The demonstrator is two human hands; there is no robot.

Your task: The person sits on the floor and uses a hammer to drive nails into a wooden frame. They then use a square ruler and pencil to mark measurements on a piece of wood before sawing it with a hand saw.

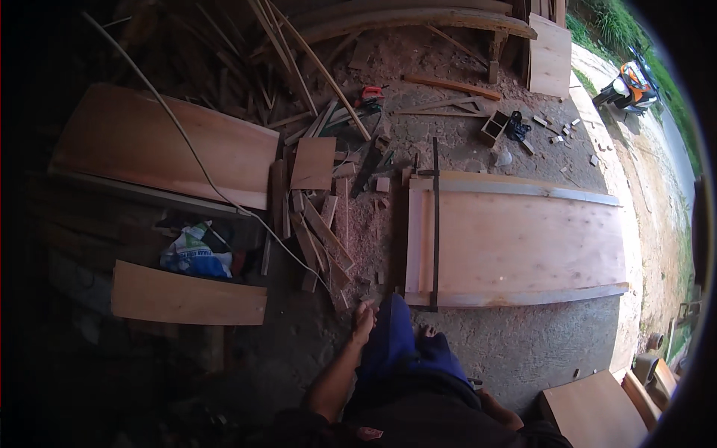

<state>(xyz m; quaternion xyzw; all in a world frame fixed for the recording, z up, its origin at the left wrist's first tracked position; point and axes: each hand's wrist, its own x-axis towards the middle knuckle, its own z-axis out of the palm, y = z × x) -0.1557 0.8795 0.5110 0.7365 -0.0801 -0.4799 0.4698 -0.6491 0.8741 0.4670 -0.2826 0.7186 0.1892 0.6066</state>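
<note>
My left hand (364,321) is beside my left knee, its fingers curled closed. Whatever it may hold is too small and dark to make out. My right hand (484,396) rests low by my right thigh, mostly hidden by my clothes, and its fingers do not show clearly. In front of me to the right lies a large plywood panel (530,243) with pale wooden strips along its long edges. A dark bar clamp (435,224) runs across its left end. Neither hand touches the panel.
Wood offcuts (321,231) and sawdust are heaped left of the panel. A brown board (172,145) and a smaller board (187,295) lie farther left, near a white-and-blue bag (196,252). A cable (202,160) crosses there. A small open wooden box (494,128) stands beyond.
</note>
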